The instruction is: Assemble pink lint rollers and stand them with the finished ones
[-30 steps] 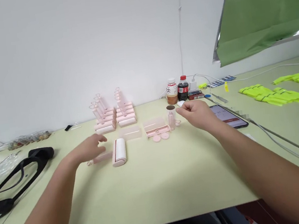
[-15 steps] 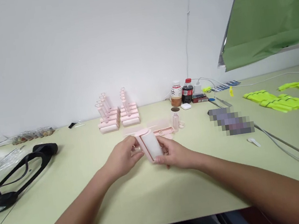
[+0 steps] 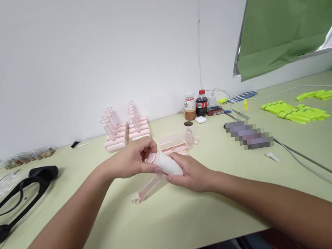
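Far left, a black strap frame (image 3: pixel 30 203) is lying beside crumpled clear plastic (image 3: pixel 0 189). Two rows of pink lint rollers (image 3: pixel 117 143) are standing near the wall, the left hand partly covering the right row. An open pink case (image 3: pixel 178 148) is lying just behind the hands; farther right, a cola bottle (image 3: pixel 202 105), a blurred phone (image 3: pixel 249 135) and neon-yellow bands (image 3: pixel 281 110).

Left hand (image 3: pixel 130 159): fingers curling closed on the pink end of a white-rolled lint roller (image 3: pixel 169 164), thumb pressing its near edge. Right hand (image 3: pixel 193 173): gripping the roller's other end, some fingertips hidden. The roller is tilting above the table; its translucent handle (image 3: pixel 150 187) is pointing down-left.

Pale green table (image 3: pixel 132 236) is running along a white wall (image 3: pixel 81 50); green sheeting (image 3: pixel 289 16) is hanging upper right.
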A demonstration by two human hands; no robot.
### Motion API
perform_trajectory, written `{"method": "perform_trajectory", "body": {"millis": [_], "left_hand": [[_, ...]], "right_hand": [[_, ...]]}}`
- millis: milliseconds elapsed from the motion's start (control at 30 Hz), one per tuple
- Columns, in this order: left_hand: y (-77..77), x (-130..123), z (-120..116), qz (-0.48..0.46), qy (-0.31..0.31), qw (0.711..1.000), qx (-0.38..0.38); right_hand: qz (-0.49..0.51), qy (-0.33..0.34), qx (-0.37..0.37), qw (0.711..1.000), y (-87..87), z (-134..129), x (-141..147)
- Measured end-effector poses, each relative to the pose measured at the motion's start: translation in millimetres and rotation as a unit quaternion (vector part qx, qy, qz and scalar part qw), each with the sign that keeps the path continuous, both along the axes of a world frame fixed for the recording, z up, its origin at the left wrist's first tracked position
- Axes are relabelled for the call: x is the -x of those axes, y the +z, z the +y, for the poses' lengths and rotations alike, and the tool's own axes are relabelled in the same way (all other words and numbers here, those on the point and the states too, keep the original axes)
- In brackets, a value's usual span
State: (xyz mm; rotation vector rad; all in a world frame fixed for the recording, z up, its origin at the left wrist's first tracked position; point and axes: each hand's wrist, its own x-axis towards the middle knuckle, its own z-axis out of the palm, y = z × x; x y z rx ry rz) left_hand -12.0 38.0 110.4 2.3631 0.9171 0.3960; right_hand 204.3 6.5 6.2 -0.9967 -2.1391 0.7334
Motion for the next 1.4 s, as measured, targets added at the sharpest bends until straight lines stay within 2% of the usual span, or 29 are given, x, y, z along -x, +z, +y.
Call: {"method": "perform_trajectory", "body": {"millis": [200, 433, 833, 1000, 1133, 1233, 1400], "left_hand": [[4.2, 5, 4, 0.071, -0.049, 0.996, 0.012], [6.2, 7, -1, 0.081, -0.078, 0.993, -0.029], [5.1, 21, 5, 0.071, -0.1, 0.984, 0.13], [7.0, 24, 6, 0.069, -0.104, 0.981, 0.147], [8.0, 22, 12, 0.048, -0.086, 0.987, 0.125], [9.8, 18, 18, 0.077, -0.056, 0.993, 0.067], [9.1, 34, 29, 0.126, 0.051, 0.99, -0.047]], "right_hand": [[-0.036, 0.014, -0.015, 0.999, 0.6, -2, 2], [-0.057, 0.022, -0.025, 0.998, -2.2, -2, 6], [-0.036, 0.048, 0.0, 0.998, -7.7, -10, 18], [-0.015, 0.052, 0.006, 0.998, -8.2, -11, 18], [0.056, 0.036, -0.003, 0.998, -10.0, -10, 18], [0.098, 0.015, 0.0, 0.995, -15.3, -5, 17], [0.141, -0.05, -0.015, 0.989, -17.3, 4, 7]]}}
